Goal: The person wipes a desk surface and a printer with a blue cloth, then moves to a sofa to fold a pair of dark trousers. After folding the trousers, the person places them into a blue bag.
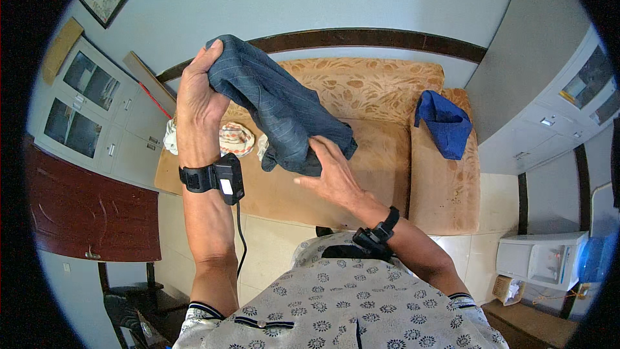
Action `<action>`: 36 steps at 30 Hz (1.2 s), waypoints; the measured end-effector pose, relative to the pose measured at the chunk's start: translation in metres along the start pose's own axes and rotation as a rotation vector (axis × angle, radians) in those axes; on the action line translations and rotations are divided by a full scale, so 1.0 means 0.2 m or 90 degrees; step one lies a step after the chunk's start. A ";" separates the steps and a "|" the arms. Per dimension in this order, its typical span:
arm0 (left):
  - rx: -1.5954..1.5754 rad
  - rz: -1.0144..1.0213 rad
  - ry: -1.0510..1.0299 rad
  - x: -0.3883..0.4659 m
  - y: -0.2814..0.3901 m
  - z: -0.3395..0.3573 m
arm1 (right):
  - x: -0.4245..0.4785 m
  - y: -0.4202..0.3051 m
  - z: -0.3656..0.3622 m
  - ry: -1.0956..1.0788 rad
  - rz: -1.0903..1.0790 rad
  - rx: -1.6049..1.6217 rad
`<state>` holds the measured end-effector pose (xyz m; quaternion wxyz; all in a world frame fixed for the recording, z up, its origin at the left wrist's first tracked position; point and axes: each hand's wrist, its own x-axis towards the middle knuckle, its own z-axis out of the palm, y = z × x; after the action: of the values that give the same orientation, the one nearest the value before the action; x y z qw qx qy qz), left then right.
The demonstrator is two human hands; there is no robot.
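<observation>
A dark blue-grey garment with thin stripes hangs bunched in front of me, above the sofa. My left hand is raised and grips its upper left end, the thumb on top of the cloth. Lower down, my right hand touches the garment's lower right part with fingers laid on the fabric and the thumb spread away. Whether those fingers pinch the cloth is hard to tell. Beneath lies the tan patterned sofa. Folds hide the garment's exact kind.
A blue folded cloth lies on the sofa's right section. Striped white-and-orange cloth rests at the left. Grey cabinets stand right, white glass-fronted cabinets left. A dark red wooden door and a water dispenser flank the floor.
</observation>
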<state>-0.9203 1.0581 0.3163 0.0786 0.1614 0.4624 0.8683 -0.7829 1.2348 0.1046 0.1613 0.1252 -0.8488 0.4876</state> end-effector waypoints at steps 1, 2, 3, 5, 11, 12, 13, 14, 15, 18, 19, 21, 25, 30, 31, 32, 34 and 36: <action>0.006 -0.007 0.014 0.00 0.00 -0.01 | 0.01 0.01 0.01 0.033 -0.002 -0.019; 0.013 -0.014 0.027 0.00 -0.01 -0.03 | 0.02 0.03 0.02 0.055 0.003 -0.035; 0.019 -0.022 0.039 0.00 -0.03 -0.05 | 0.03 0.04 0.02 0.078 0.008 -0.050; 0.011 -0.048 0.031 0.01 -0.08 -0.11 | 0.03 0.05 0.03 0.126 0.010 -0.084; 0.075 -0.102 -0.061 0.03 -0.16 -0.24 | -0.02 0.11 -0.04 0.079 0.030 0.020; 0.063 -0.093 -0.083 0.04 -0.17 -0.25 | -0.04 0.12 -0.05 0.060 0.021 0.030; 0.054 -0.084 -0.099 0.04 -0.16 -0.29 | -0.04 0.06 -0.09 0.044 0.022 0.065; 0.048 -0.073 -0.116 0.03 -0.13 -0.31 | -0.05 -0.01 -0.14 0.039 -0.002 0.071; 0.015 -0.051 -0.135 0.02 -0.10 -0.33 | -0.06 -0.07 -0.19 0.035 -0.026 0.074; -0.006 -0.030 -0.084 -0.04 -0.10 -0.26 | -0.10 -0.10 -0.25 0.025 -0.072 0.088; 0.000 -0.036 -0.109 -0.06 -0.11 -0.28 | -0.11 -0.13 -0.28 0.015 -0.071 0.097; 0.018 -0.071 -0.098 -0.05 -0.16 -0.33 | -0.13 -0.14 -0.29 -0.030 -0.066 0.118; 0.026 -0.091 -0.112 -0.03 -0.20 -0.42 | -0.15 -0.16 -0.27 -0.166 -0.035 0.125; -0.063 -0.013 -0.013 -0.06 -0.22 -0.43 | -0.15 -0.25 -0.31 -0.136 0.017 0.178; -0.129 -0.033 -0.069 -0.08 -0.22 -0.39 | -0.15 -0.26 -0.31 -0.124 0.028 0.206; -0.113 -0.044 -0.029 -0.08 -0.22 -0.41 | -0.16 -0.26 -0.31 -0.135 0.035 0.206; -0.078 -0.063 0.050 -0.08 -0.24 -0.50 | -0.16 -0.25 -0.30 -0.156 0.047 0.208; -0.071 -0.017 0.028 -0.09 -0.25 -0.56 | -0.16 -0.23 -0.31 -0.205 0.068 0.173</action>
<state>-0.9442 0.9943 0.2140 0.0890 0.1313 0.4169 0.8950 -0.7277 1.2684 0.1575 -0.0207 0.1771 -0.7953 0.5793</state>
